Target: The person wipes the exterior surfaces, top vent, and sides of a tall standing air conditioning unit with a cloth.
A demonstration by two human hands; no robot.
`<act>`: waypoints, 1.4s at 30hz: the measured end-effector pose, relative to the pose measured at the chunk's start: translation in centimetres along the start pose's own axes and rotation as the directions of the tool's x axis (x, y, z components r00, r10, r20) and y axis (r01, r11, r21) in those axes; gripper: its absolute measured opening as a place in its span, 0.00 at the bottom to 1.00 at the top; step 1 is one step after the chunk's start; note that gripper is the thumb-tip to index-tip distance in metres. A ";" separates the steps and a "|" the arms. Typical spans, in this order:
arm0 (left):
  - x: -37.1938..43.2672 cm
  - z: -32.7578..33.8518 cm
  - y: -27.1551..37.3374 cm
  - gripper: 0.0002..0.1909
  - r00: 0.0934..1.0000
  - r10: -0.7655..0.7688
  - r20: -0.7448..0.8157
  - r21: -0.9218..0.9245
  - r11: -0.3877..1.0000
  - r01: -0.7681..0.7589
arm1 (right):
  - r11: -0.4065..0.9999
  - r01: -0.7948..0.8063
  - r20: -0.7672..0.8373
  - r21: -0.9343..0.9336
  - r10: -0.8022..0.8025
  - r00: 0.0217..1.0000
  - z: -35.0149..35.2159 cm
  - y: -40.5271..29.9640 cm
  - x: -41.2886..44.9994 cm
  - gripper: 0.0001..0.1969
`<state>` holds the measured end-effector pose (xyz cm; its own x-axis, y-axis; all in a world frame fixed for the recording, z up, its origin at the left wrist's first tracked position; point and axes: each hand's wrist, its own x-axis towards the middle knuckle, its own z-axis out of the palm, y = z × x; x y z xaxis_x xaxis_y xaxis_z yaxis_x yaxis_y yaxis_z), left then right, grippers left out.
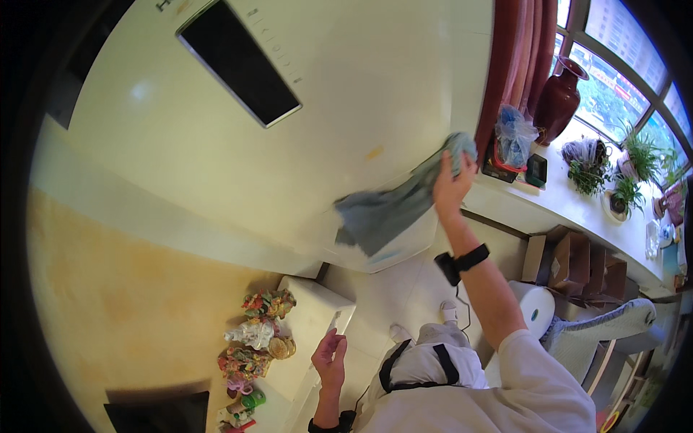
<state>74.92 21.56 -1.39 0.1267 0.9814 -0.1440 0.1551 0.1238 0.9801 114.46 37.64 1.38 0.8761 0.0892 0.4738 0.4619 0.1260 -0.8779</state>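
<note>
My right hand [453,187] grips a grey-blue cloth [387,214] near its upper end, with the fingers spread over the bunched fabric. The rest of the cloth trails down to the left, along the lower edge of a large white appliance [346,92]. A black rectangular panel [241,62] with a silver rim is set in that white face, beside small printed characters. Between panel and cloth shows a yellowish mark [374,152]. Lower down, near a white cabinet [314,297], my left hand [329,357] hangs in the air with loosely curled fingers and holds nothing.
Artificial flowers [269,304] and ornaments line the cabinet top, above a dark screen [162,414]. To the right, a windowsill [574,200] bears a brown vase [560,100] and potted plants [639,154]. Cardboard boxes [568,262], a white roll [531,308] and a grey padded chair [582,335] stand below.
</note>
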 end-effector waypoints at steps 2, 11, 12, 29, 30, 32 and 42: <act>-0.7 0.3 -0.5 0.18 1.000 0.010 -0.017 -0.031 0.999 -0.011 | 0.997 -0.039 -0.007 -0.064 0.039 0.999 -0.3 -0.1 1.9 0.19; -0.7 3.3 0.6 0.18 1.000 -0.002 0.031 0.016 1.000 0.002 | 0.939 -0.334 0.645 0.074 0.211 0.735 -1.1 -1.2 -15.9 0.15; -0.5 3.4 0.6 0.18 0.999 0.010 0.049 0.008 1.000 -0.010 | 0.791 -0.605 0.696 0.091 0.383 0.607 -1.7 -0.9 -15.5 0.13; -3.2 2.7 -0.9 0.20 0.993 -0.049 -0.103 -0.180 0.983 0.029 | 0.951 -0.262 0.458 0.162 0.162 0.874 1.0 -4.2 -9.5 0.27; -2.9 2.5 -0.1 0.22 0.994 -0.029 -0.106 -0.159 0.987 0.012 | 0.981 -0.159 0.521 0.114 0.078 0.850 1.5 -5.6 -12.5 0.26; -1.5 2.8 1.2 0.23 0.995 -0.001 -0.100 -0.155 0.988 -0.015 | 0.963 -0.063 0.694 0.261 -0.142 0.705 2.3 -7.2 -17.3 0.22; 4.4 -2.9 5.1 0.41 0.904 0.319 -0.284 -0.016 0.941 -0.337 | 0.891 -0.448 0.992 0.079 -0.026 0.123 7.4 -18.0 -24.0 0.20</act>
<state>73.45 26.93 3.38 -0.1142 0.9685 0.2214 0.0880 -0.2121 0.9733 84.06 40.58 6.31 -0.0408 0.9879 0.1495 0.0083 0.1500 -0.9887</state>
